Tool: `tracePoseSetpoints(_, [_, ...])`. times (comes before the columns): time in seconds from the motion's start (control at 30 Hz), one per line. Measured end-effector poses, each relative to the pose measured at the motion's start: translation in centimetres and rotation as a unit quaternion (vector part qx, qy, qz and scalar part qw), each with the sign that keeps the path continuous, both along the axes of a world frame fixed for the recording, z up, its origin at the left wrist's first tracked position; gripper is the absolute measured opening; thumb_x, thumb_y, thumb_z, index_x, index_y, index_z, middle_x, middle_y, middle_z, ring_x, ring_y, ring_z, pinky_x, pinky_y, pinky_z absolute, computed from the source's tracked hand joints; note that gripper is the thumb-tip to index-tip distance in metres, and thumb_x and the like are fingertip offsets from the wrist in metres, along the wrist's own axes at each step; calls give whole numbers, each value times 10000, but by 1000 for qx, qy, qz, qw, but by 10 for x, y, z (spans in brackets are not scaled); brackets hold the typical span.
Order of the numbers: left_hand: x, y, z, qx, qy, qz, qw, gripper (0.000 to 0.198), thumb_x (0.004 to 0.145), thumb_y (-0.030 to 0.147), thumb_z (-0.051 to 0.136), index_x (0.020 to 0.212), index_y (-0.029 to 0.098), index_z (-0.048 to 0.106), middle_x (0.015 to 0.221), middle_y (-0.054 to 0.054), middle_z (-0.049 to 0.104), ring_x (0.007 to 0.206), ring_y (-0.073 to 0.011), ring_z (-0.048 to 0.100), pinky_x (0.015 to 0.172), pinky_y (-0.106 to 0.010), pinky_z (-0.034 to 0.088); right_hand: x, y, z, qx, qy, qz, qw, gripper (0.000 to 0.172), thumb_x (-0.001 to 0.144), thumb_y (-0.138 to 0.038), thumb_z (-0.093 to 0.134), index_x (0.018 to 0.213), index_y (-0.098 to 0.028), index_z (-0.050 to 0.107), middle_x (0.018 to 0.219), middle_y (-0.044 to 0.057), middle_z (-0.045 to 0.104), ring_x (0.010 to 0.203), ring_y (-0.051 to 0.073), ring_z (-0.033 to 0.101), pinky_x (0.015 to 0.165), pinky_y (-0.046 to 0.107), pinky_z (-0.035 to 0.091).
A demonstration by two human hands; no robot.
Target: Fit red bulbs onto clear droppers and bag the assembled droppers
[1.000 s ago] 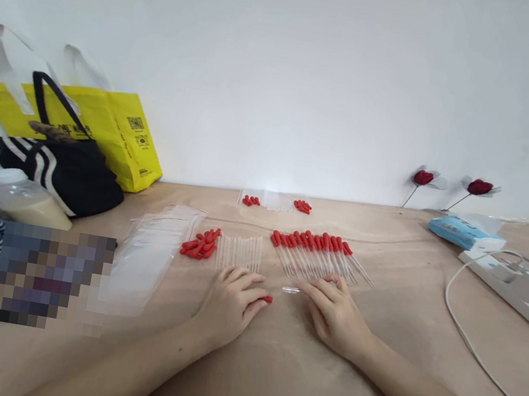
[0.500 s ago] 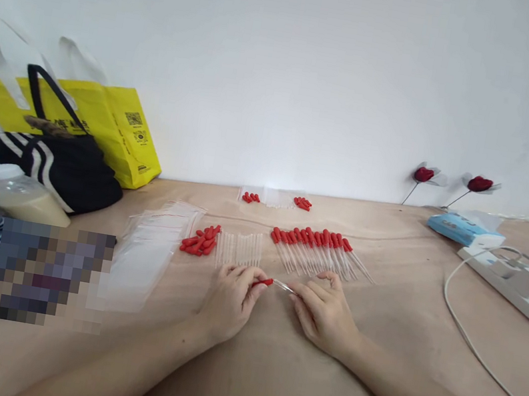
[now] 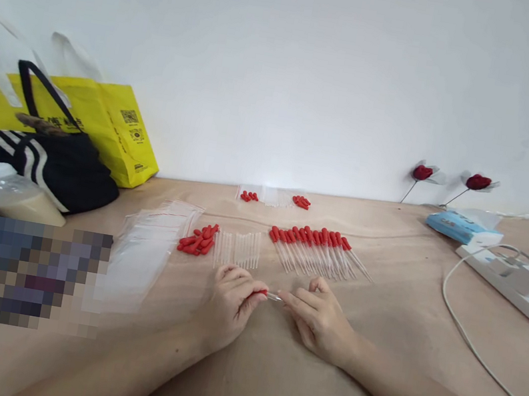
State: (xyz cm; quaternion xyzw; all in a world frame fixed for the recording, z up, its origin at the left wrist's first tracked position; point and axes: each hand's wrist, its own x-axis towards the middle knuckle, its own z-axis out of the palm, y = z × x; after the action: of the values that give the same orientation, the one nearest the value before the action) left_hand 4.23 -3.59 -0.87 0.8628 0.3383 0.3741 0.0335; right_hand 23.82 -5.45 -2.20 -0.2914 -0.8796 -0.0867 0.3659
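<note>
The left hand [image 3: 232, 304] grips a red cap [image 3: 261, 291] between thumb and forefinger, above the near part of the desk [image 3: 263, 387]. The right hand [image 3: 320, 319] pinches a clear tube [image 3: 273, 297] at its fingertips. The tube is in line with the cap between the hands; the depth of any insertion cannot be determined. Risk: if the tube meets the cap at an angle, the cap may buckle or the tube may slip. Excess force may bend or crack the tube.

Just beyond the left hand lies a row of loose tubes [image 3: 238, 248], with loose red caps [image 3: 199, 239] beside it. Just beyond the right hand lies a row of capped tubes [image 3: 319, 251], red ends away from the person. A low sweep of either hand could scatter these rows.

Left of the loose caps lie flat clear bags [image 3: 141, 265]; no text is legible on them. Farther right, a blue pack [image 3: 462, 228] carries pale lettering, unreadable. At far left, a yellow bag [image 3: 107, 107] bears dark characters, partly covered, and two square codes; no brand can be confirmed.
</note>
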Motion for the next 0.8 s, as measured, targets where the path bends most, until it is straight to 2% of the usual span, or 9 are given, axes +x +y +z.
tracePoseSetpoints(0.33, [2,-6,3,1,74,-11,997,159,831,209,422,759,209,564,675,30,640,696,-130,546,856,-349,279,-5,-2,2,34,-3,-37,999,308,732,-27,333,889,-126,578,589,-10,519,524,106,410,597,295,231])
tracePoseSetpoints(0.6, [2,-4,3,-10,80,-19,997,184,848,224,408,767,214,572,701,30,660,702,-132,551,899,-374,248,-8,1,-1,0,-11,-37,999,260,779,-64,345,853,-135,584,594,-5,524,533,107,387,608,291,229])
tracePoseSetpoints(0.8, [-7,3,5,-6,82,-22,996,125,825,280,500,786,231,607,665,53,669,691,-127,568,937,-401,208,-8,3,4,-24,-29,-65,997,177,838,-173,426,872,-176,600,668,5,558,652,132,426,630,294,226])
